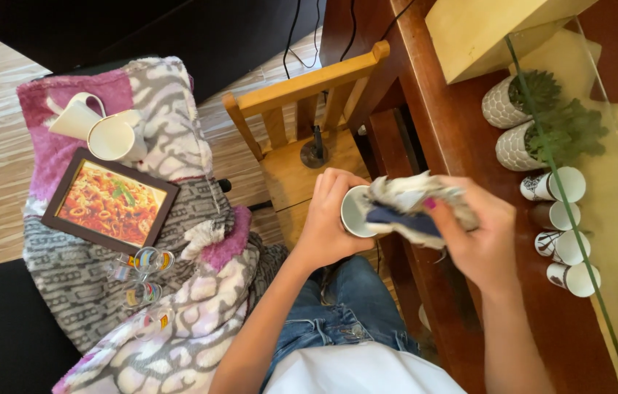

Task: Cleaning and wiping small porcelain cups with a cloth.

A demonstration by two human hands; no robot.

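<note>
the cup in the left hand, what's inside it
Only a bit of pale inner wall shows in the cup. The cloth in the right hand covers the rest of its mouth.

To my right, a row of four small cups (563, 230) and two potted plants (535, 120) crowd the far side of the wooden table (462, 138); its near strip lies open. Ahead, the wooden chair (301, 117) blocks the way. To my left, white mugs (101, 128), a framed picture (110, 201) and glasses (144, 281) take up the blanket (199, 306).
</note>
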